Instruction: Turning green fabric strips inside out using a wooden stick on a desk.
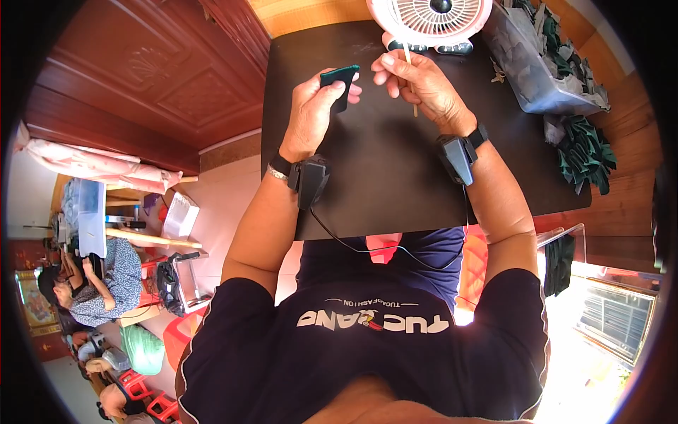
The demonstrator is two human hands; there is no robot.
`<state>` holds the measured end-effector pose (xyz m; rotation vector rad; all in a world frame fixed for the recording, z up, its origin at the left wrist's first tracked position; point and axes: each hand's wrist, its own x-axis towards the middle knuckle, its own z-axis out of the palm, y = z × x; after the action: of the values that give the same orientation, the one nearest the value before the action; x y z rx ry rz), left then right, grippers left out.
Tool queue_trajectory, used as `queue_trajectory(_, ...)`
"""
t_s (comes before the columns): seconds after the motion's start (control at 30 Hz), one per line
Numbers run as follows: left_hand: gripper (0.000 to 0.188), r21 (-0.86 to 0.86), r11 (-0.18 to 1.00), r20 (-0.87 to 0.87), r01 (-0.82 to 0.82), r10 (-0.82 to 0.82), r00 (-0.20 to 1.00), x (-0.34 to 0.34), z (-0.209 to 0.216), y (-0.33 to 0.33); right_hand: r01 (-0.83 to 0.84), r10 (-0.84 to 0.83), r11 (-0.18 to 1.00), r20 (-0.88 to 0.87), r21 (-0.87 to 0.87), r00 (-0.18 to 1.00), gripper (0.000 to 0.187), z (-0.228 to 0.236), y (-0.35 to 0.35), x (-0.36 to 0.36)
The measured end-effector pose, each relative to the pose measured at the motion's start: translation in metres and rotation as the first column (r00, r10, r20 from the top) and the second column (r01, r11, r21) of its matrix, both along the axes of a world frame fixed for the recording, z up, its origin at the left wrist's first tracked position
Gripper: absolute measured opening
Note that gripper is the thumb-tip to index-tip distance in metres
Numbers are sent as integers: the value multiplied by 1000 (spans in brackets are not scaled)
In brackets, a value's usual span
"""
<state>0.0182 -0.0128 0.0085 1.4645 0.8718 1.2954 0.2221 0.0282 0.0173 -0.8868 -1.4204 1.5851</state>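
Indoors, black tabletop [392, 187] beneath held green cloth [340, 75], fan [432, 25], reddish door [159, 81].

The scene is brightly lit from the lower right, where the surroundings of a grey rectangular panel in a thin frame [613, 319] are burned out to white. Soft-edged shadows are cast on the matte black rectangular tabletop [381, 201] below the bare left hand [313, 106] and bare right hand [427, 86], both sharply rendered. Toward the black circular rim, the reddish-brown carved wooden door [152, 74] is bent and detail is softened.
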Motion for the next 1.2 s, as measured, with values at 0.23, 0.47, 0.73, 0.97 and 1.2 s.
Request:
queue_trajectory(0.23, 26, -127, 987, 32, 101, -98, 995, -1, 7, -5, 49, -30, 976, -90, 213, 996, 30, 5, -13, -16)
queue_trajectory(0.47, 26, -87, 976, 119, 200, -189, 975, -1, 2, -1, -50, 97, 962, -163, 269, 982, 15, 9, -25, -24)
queue_trajectory(0.73, 25, -76, 971, 99, 225, -217, 971, 2, 8, -5, -26, 74, 977, -223, 214, 972, 14, 8, -30, -29)
queue_trajectory(0.97, 22, -387, 877, -31, 285, -321, 947, -2, 8, -4, 380, -330, 832, -190, 405, 925, 11, 9, -20, -24)
queue_trajectory(1.2, 12, -361, 859, 57, 363, -368, 928, -7, -9, 8, 529, -544, 731, -99, 431, 833, 15, 13, 3, -2)
